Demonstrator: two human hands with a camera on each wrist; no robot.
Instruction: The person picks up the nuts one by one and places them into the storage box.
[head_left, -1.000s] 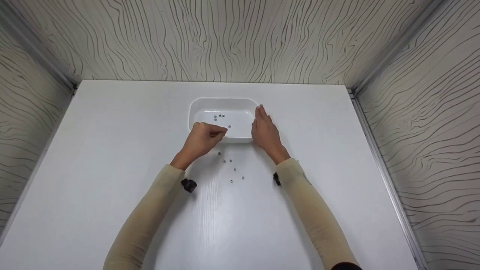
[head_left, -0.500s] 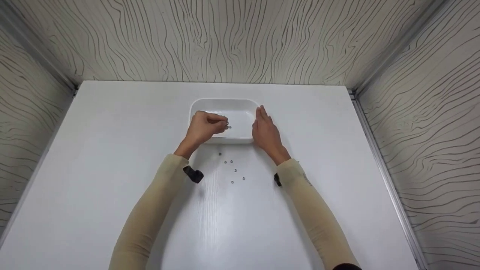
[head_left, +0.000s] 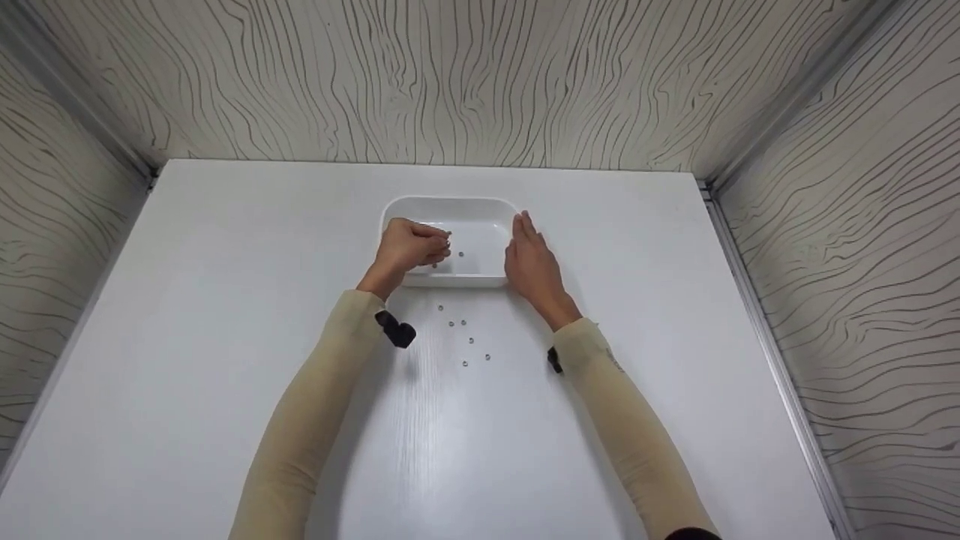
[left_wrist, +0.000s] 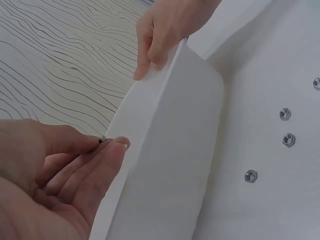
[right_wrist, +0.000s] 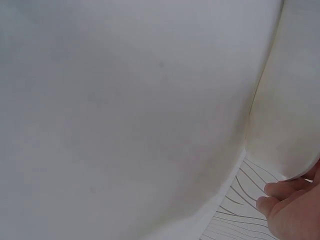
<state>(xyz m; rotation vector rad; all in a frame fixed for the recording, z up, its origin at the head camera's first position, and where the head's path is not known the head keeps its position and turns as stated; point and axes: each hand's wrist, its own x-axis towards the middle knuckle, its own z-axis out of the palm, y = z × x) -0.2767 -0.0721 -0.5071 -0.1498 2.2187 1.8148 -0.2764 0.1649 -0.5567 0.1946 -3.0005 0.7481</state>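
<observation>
My left hand (head_left: 405, 246) is over the left half of a white plastic tub (head_left: 480, 281). Thumb and finger pinch a tiny metal piece (left_wrist: 103, 139), apparently a hex nut, mostly covered by the fingertips. One loose nut (head_left: 460, 254) lies on the tub floor to the right of these fingers, and another nut (head_left: 434, 265) shows just below them. At the tub's right end, my right hand (head_left: 534, 262) holds the side wall, thumb on the inner side of the rim and fingers along the outside. The left hand hides part of the tub floor.
Several hex nuts lie scattered on the white table (head_left: 187, 337) in front of the tub, among them a nut (head_left: 465, 364) nearest me. A wood-grain patterned panel (head_left: 465, 82) stands behind the table, with more panels at both sides.
From the tub's front rim, my left hand has moved farther in over the tub, covering the nuts seen there earlier. A nut now shows below its fingers. The right hand stays put.
</observation>
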